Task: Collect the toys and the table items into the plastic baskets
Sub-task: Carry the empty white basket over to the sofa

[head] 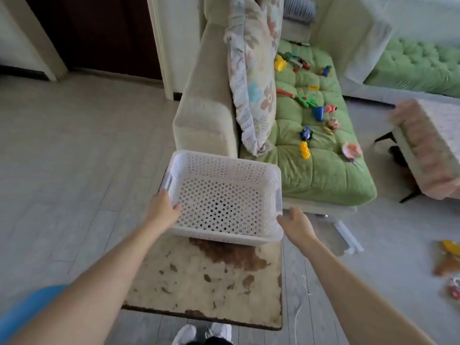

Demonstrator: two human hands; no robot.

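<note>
We look down at a white plastic basket (224, 159) that stands on the far end of a small table (199, 282) with a worn, stained top. The basket's walls and floor are full of round holes, and its near edge hangs slightly over the brown patch on the tabletop.

Our left hand (163, 207) grips the basket at its near left corner, the thumb hooked over the rim to the inside and the fingers curled round the outside. Our right hand (297, 224) hovers just beside the near right corner with its fingers relaxed and slightly spread, holding nothing; we cannot tell whether a fingertip touches the rim.

Behind the basket is a sofa with a green cushion (323, 175), and the toys lie scattered across it: a small yellow toy (305, 150) nearest the basket, a dark blue toy (306, 133) just beyond it, a pink toy (351, 150) to the right, a blue cone (319, 113) and a green and red rake (302, 98) further back. A flowered pillow (251, 70) leans against the sofa arm. More toys (448, 257) lie on the floor at the right edge, blurred. A low table under a pink cloth (428, 145) stands to the right of the sofa.
</note>
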